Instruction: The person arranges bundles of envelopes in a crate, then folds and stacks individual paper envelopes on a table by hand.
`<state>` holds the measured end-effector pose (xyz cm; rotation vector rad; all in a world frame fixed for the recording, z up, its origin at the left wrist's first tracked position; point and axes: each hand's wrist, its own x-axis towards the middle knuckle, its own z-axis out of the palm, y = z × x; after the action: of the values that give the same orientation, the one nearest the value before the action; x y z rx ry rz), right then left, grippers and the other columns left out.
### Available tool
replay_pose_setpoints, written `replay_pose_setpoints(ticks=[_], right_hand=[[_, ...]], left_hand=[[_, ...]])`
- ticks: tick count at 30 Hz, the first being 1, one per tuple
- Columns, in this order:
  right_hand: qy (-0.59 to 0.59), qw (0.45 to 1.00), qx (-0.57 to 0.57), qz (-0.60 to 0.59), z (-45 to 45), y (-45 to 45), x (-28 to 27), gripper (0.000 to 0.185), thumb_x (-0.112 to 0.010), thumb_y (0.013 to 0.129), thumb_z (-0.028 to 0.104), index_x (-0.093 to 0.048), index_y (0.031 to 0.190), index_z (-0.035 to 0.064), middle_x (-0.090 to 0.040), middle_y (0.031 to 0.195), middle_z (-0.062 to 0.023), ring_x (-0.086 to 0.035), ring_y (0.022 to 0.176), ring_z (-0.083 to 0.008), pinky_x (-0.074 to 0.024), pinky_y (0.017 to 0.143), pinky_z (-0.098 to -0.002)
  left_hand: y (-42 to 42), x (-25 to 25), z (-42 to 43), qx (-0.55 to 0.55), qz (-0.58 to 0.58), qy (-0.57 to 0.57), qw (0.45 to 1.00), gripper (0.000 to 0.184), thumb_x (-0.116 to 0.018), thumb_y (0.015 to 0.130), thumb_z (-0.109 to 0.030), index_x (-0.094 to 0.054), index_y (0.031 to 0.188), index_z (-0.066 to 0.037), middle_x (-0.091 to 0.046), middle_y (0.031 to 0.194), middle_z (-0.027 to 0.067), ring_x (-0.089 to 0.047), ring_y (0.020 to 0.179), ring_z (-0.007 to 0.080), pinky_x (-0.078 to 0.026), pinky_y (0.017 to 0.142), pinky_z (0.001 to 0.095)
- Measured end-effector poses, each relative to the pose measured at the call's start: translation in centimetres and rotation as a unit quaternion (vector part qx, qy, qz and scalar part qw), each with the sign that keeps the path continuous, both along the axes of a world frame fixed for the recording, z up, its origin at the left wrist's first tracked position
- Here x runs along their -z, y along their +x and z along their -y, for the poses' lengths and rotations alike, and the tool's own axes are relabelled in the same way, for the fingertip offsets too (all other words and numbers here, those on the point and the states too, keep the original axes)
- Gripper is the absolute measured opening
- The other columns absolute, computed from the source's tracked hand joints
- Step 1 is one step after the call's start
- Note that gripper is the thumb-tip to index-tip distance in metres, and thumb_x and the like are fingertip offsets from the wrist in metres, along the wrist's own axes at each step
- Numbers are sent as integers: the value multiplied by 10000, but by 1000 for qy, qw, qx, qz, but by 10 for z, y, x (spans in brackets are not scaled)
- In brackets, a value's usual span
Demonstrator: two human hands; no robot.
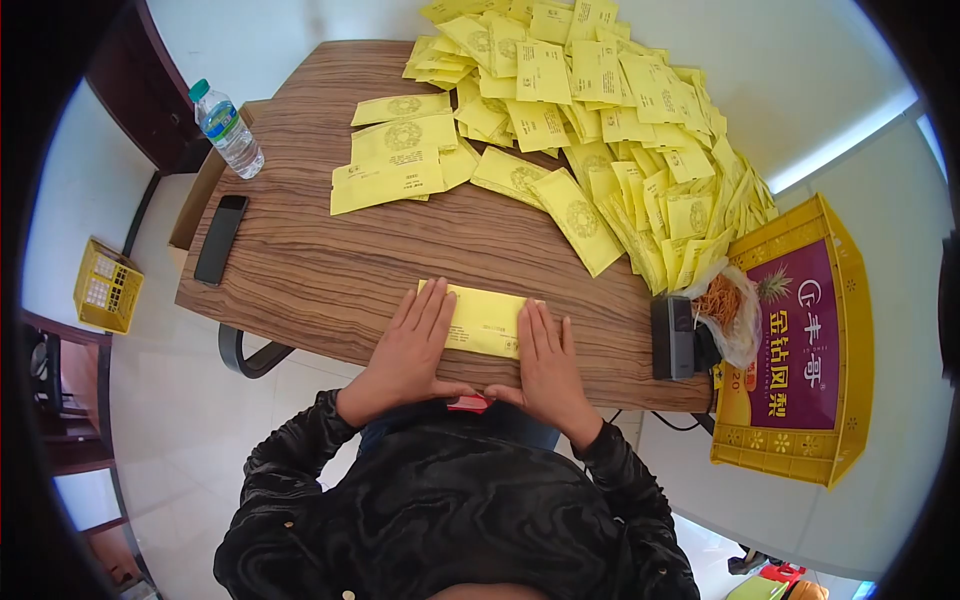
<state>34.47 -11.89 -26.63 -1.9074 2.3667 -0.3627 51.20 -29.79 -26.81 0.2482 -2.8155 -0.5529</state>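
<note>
A yellow printed packet (484, 318) lies flat near the table's front edge. On its left end rests my left hand (412, 345), palm down with the fingers stretched out. My right hand (543, 368) lies in the same way on the packet's right end, fingers extended. Both thumbs point inward below the packet, close to a small red item (467, 403) at the table edge. Beyond my hands, more yellow packets (390, 180) are stacked at the upper left, and a large heap of them (620, 100) covers the back right.
A phone (221, 240) and a water bottle (228, 130) stand or lie at the table's left side. At the right are a dark box (672, 338), a clear bag of orange-brown strands (725, 305) and a yellow and purple crate (800, 340). A cable (675, 424) hangs below the table.
</note>
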Motion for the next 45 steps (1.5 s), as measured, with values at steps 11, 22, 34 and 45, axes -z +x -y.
replay_pose_setpoints(ticks=[11, 22, 34, 45], right_hand=[[-18, 996, 1, -82, -46, 19, 6, 875, -698, 850, 480, -406, 1500, -29, -395, 1577, -209, -372, 1472, -349, -160, 1187, -689], [-184, 952, 113, 217, -25, -11, -25, 318, -679, 885, 117, -709, 1199, 76, -674, 1221, -125, -612, 1154, -289, -282, 1175, -565], [-203, 977, 70, -4, 40, -18, -18, 579, -718, 848, 150, -553, 1391, 35, -562, 1390, -151, -528, 1256, -337, -283, 1182, -538], [-94, 992, -40, 72, 61, 22, 1, 946, -753, 841, 415, -309, 1561, -8, -405, 1577, -209, -377, 1463, -381, -240, 1217, -529]], left_hand=[[33, -12, 6, 53, 28, -57, 997, 786, -671, 906, -426, -416, 1465, 64, -386, 1574, 235, -331, 1494, 340, -229, 1241, 467], [12, -30, 30, -59, -127, 225, 964, 190, -650, 944, -188, -703, 1035, -30, -678, 873, 85, -597, 750, 292, -478, 719, 386], [-19, -4, 51, -108, -147, -35, 983, 616, -750, 835, -308, -559, 1331, 4, -548, 1379, 158, -484, 1289, 369, -388, 1074, 457], [12, -5, 4, 7, 34, 17, 999, 1093, -816, 704, -547, -368, 1530, 10, -249, 1620, 297, -197, 1518, 472, -168, 1239, 546]])
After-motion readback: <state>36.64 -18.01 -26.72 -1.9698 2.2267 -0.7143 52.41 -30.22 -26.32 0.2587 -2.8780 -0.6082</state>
